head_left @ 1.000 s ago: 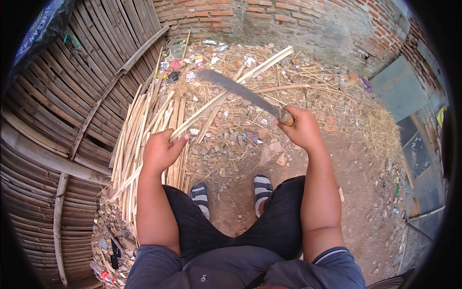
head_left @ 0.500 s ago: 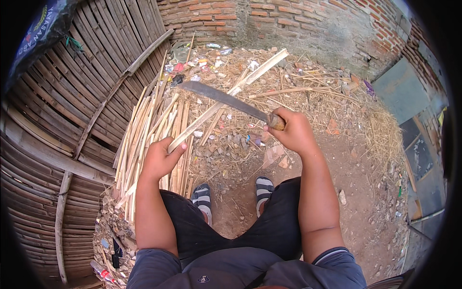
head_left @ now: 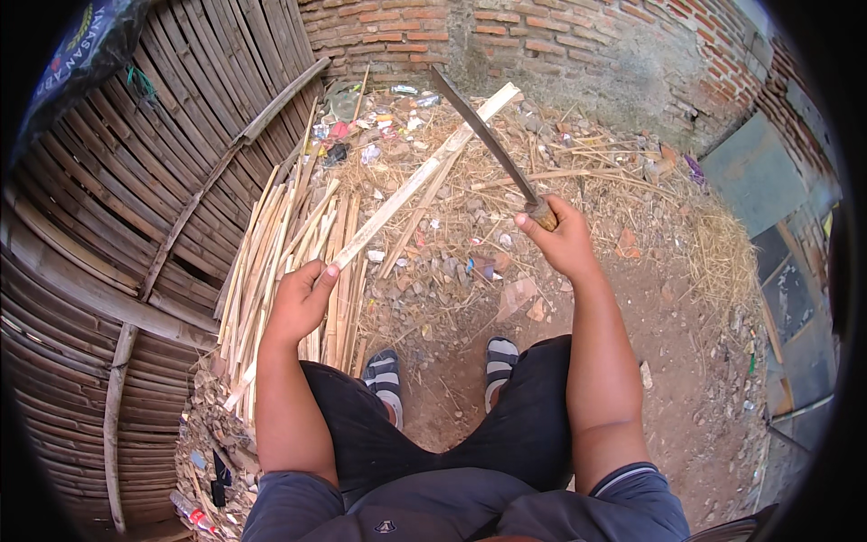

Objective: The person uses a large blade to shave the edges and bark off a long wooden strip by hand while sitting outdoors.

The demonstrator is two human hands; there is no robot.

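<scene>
The fingers of our left hand (head_left: pixel 301 301) grasp a pale strip (head_left: pixel 406 196), which slants away to the right. The fingers of our right hand (head_left: pixel 565 242) wrap the handle (head_left: pixel 543 217) of a long knife (head_left: pixel 504 155), whose blade crosses the strip in our view; we cannot tell whether they touch. More strips (head_left: pixel 263 271) lie on the ground (head_left: pixel 673 379) to our left, by a slatted wall (head_left: pixel 194 98); a brick wall (head_left: pixel 390 36) stands beyond.
</scene>
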